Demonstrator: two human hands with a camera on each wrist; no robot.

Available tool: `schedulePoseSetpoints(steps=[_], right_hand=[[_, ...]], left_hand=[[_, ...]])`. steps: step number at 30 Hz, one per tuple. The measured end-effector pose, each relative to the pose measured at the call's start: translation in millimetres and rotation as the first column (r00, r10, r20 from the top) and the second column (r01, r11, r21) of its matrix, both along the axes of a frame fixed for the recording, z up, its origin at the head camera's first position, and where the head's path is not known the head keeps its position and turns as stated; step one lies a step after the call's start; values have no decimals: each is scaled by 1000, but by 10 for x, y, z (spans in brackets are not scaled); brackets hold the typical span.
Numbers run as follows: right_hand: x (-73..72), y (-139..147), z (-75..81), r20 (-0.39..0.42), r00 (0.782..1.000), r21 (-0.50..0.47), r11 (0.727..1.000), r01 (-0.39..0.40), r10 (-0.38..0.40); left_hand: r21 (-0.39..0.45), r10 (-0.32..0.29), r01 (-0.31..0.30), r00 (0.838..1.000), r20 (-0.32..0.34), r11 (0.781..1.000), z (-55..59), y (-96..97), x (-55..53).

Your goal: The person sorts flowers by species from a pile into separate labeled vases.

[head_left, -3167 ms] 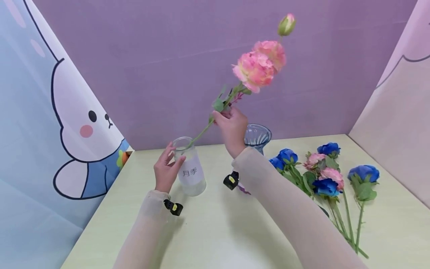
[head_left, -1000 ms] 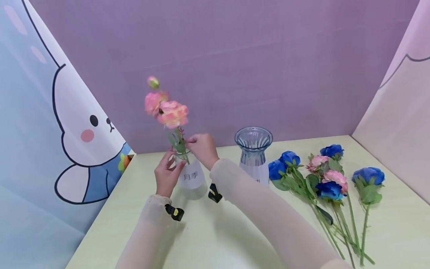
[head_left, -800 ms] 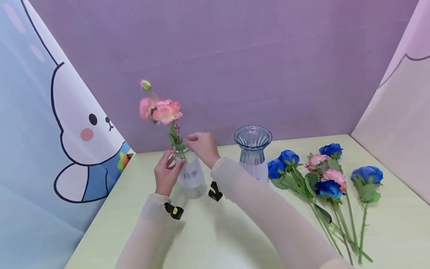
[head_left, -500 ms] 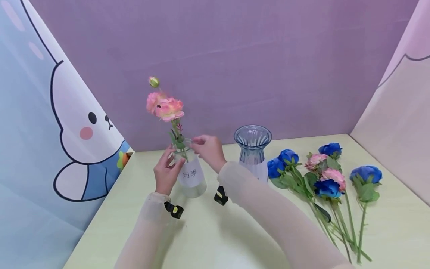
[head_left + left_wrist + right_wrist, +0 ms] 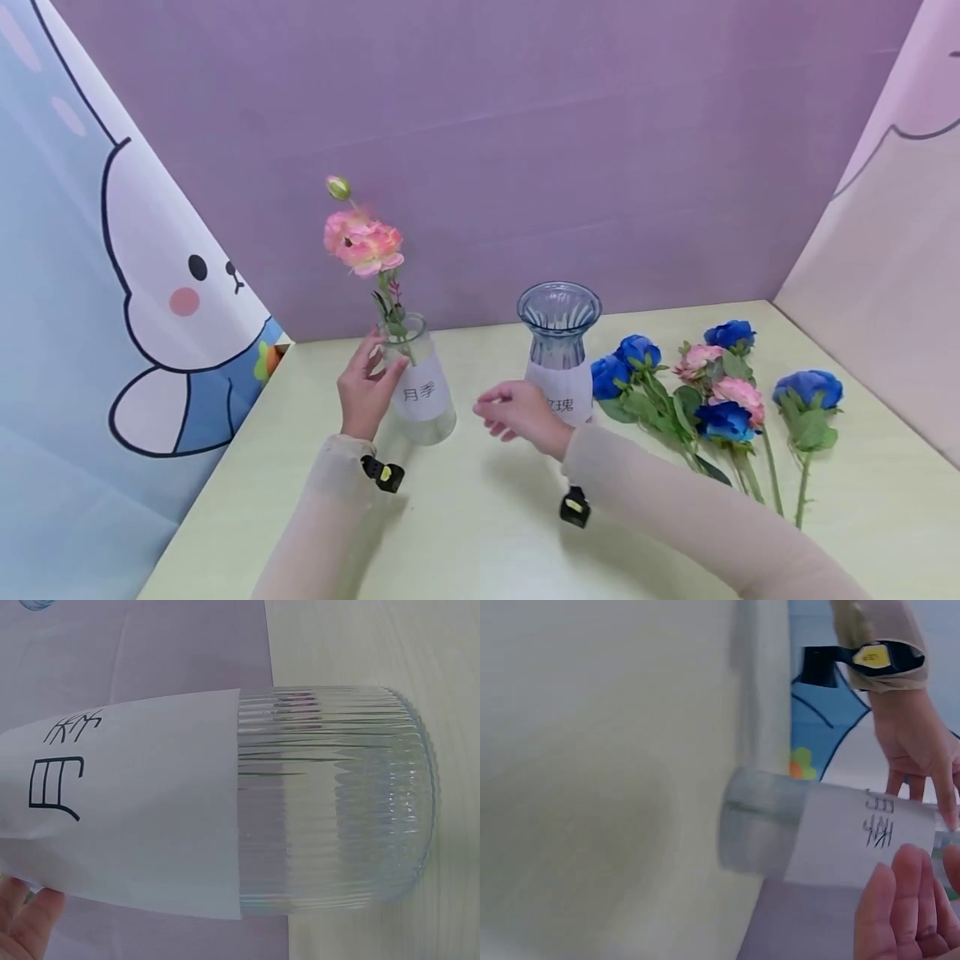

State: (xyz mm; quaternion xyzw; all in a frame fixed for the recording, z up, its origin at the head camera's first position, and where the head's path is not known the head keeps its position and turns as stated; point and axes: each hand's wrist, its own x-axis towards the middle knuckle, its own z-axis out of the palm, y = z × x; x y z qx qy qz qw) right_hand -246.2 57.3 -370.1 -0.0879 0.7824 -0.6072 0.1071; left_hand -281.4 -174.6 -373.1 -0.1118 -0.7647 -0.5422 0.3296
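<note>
My left hand (image 5: 366,395) grips the upper part of a clear glass vase (image 5: 433,427), thumb on the near side and fingers at the far side below the rim. The vase stands on the table and bears a white paper label with black characters. In it leans a pink artificial flower stem (image 5: 367,247) with two blooms and a bud, tilted left. My right hand (image 5: 525,413) is held over the table, fingers loosely bent and holding nothing, in front of a blue glass vase (image 5: 558,310). The right wrist view shows those fingers (image 5: 907,900) overlapping the clear vase.
Several blue artificial roses (image 5: 808,388) and pink flowers (image 5: 738,393) lie on the table (image 5: 465,533) at the right. A purple cloth backdrop (image 5: 480,167) rises behind the table, and a cartoon-printed sheet (image 5: 165,317) stands at the left.
My right hand brought the pink flower stem over from the right and lowered it into the clear vase. It then let go and moved right and toward me. The left hand stayed on the vase.
</note>
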Motion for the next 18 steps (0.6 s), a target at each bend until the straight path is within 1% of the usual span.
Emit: schedulePoseSetpoints(steps=[4,7,10,15,18], right_hand=[[99,425,-108,28,998,124,991,-57,54],[170,787,-136,61,996,207,975,-80,69],[223,1149,-141,101,993,266,960,-89,65],[318,1705,-111,190,980,300,947,-115,59],[369,1990,-95,249,964,267,950,-159,91]], left_hand=[[6,0,1,1000,-7,1000,4,7,12],[19,-5,5,1000,-1,1000,13,13,14],[26,-7,7,1000,0,1000,30,16,12],[17,-4,4,1000,7,1000,44,20,2],[11,4,-4,1000,26,1000,36,18,4]])
